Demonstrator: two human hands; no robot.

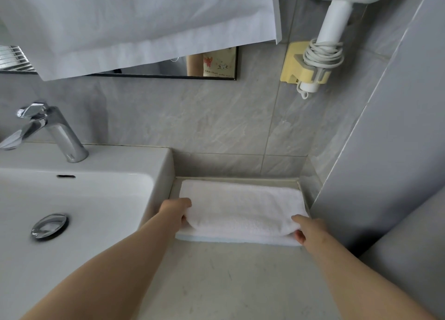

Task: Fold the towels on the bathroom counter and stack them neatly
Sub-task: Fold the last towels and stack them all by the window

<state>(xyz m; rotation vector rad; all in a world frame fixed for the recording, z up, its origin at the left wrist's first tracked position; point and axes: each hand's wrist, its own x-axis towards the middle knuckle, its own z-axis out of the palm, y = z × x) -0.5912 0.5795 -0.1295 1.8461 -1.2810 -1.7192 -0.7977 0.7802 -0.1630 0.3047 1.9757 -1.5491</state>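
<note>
A folded white towel (242,207) lies on the counter (240,283) against the back wall, in the corner to the right of the sink. Under its near edge shows a thin pale blue strip (216,239), perhaps another towel. My left hand (177,211) grips the towel's left end, fingers curled under the fold. My right hand (307,228) grips the right end near the side wall, thumb on top and fingers tucked beneath.
A white sink (72,199) with a chrome tap (51,132) and drain plug (49,226) fills the left. A white cloth (134,23) hangs over the mirror. A hair dryer (334,26) sits in a yellow wall holder. A grey wall (397,139) closes the right.
</note>
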